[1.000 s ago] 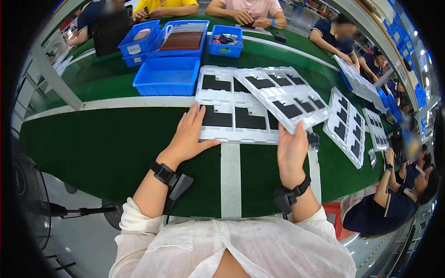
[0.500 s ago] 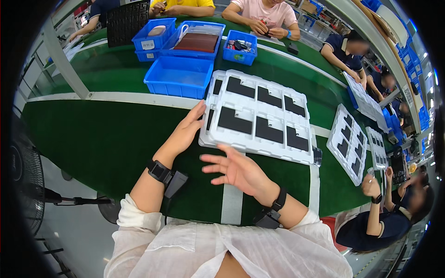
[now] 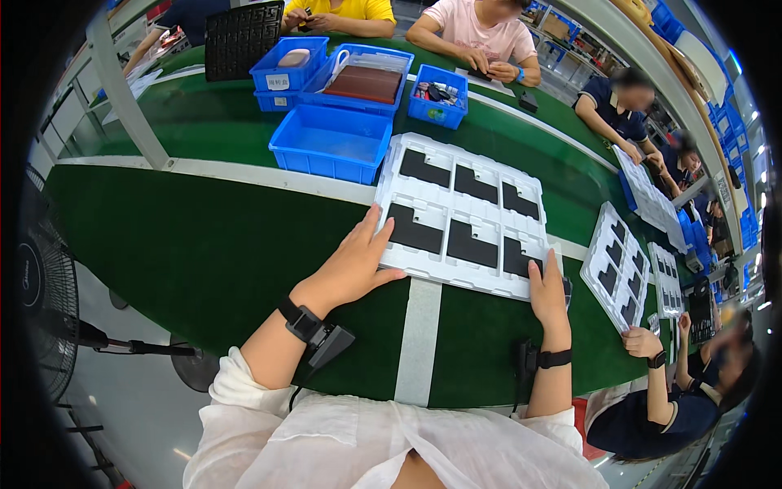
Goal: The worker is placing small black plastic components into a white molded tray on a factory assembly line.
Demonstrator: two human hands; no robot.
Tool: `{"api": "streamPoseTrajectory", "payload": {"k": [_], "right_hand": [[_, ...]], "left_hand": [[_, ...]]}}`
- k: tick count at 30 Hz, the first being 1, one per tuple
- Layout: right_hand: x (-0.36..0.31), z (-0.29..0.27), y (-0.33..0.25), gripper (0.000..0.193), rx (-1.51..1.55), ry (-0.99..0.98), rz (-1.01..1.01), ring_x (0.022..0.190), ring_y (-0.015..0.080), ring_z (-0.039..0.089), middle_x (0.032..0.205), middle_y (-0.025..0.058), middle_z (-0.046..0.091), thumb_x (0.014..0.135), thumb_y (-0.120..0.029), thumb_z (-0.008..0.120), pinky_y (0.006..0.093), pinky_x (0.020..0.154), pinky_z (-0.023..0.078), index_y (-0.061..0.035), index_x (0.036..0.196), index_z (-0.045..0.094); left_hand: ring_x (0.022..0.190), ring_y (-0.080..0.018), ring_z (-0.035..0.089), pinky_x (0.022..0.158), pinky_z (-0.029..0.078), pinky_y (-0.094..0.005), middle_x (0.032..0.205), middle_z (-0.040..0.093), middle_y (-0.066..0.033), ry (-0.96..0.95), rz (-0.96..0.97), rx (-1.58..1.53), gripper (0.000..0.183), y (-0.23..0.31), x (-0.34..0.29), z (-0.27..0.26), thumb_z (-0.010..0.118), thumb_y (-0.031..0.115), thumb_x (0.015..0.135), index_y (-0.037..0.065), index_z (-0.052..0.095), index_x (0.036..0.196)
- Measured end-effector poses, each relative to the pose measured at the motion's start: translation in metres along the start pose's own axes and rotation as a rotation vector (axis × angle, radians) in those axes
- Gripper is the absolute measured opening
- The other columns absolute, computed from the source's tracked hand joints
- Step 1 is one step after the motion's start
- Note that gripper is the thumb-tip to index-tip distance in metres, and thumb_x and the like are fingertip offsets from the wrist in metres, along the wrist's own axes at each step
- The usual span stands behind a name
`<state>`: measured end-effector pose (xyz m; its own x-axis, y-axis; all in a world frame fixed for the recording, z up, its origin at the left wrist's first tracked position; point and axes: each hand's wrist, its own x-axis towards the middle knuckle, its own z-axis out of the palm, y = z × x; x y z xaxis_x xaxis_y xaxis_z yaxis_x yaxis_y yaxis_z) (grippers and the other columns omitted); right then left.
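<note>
A white moulded plastic tray [image 3: 468, 216] with six square pockets lies flat on the green conveyor belt [image 3: 179, 244], straddling the white stripe that runs along it. Each pocket holds one flat black L-shaped part [image 3: 414, 229], six in all, in two rows of three. The left hand [image 3: 354, 262] rests palm down on the tray's near left corner, fingers spread apart and lying flat on the rim and the nearest pocket, clamped on nothing. The right hand [image 3: 547, 292] rests at the near right corner with its fingers together and extended, the tips on the tray edge; the thumb appears to hook under the rim, though the angle hides it. Both wrists wear black bands, each carrying a small black device.

Beyond the tray stand four blue plastic bins: a large shallow one [image 3: 330, 143] just beside the tray's far left edge, and three more behind it, one holding a brown slab [image 3: 364, 82], one a pale rounded object [image 3: 294, 58] and one small mixed parts [image 3: 438, 92]. A black gridded tray [image 3: 241, 37] leans upright at the far left. To the right lie at least three more white trays [image 3: 615, 265] of black parts, along the belt's curve. A co-worker's hand [image 3: 643, 341] rests near the closest of these. Several other people sit across and along the line.
</note>
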<state>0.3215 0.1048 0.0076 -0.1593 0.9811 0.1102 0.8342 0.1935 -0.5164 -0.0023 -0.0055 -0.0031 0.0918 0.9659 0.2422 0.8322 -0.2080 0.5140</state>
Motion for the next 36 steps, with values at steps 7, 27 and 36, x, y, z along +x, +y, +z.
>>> {"api": "streamPoseTrajectory", "payload": {"k": [7, 27, 36], "right_hand": [[0.017, 0.007, -0.003, 0.056, -0.142, -0.066, -0.051, 0.131, 0.0391, 0.025, 0.136, 0.0273, 0.034, 0.093, -0.029, 0.04, 0.0435, 0.108, 0.018, 0.0068, 0.134, 0.029], [0.015, -0.06, 0.081, 0.031, -0.23, 0.108, 0.093, 0.078, 0.0285, 0.06, 0.088, 0.0192, 0.063, 0.074, -0.019, 0.067, 0.0352, 0.068, 0.047, 0.0049, 0.093, 0.061], [0.011, -0.057, 0.079, 0.038, 0.001, 0.063, 0.27, 0.051, 0.0168, 0.053, 0.055, 0.0094, 0.057, 0.068, -0.03, 0.075, 0.0317, 0.052, 0.043, 0.0036, 0.064, 0.059]], "left_hand": [[0.126, -0.0453, 0.029, 0.103, 0.03, -0.0412, 0.14, 0.018, -0.0328, 0.025, 0.013, -0.014, 0.078, -0.005, -0.001, 0.001, 0.069, 0.032, 0.076, -0.007, 0.031, 0.132], [0.128, -0.037, 0.032, 0.103, 0.032, -0.0373, 0.143, 0.022, -0.0232, 0.003, -0.065, 0.058, 0.066, -0.004, 0.007, 0.002, 0.064, 0.026, 0.081, 0.004, 0.034, 0.135], [0.128, -0.0341, 0.033, 0.101, 0.035, -0.0364, 0.144, 0.024, -0.0188, -0.008, -0.076, 0.029, 0.065, -0.005, 0.005, -0.004, 0.066, 0.024, 0.08, 0.007, 0.036, 0.135]]}}
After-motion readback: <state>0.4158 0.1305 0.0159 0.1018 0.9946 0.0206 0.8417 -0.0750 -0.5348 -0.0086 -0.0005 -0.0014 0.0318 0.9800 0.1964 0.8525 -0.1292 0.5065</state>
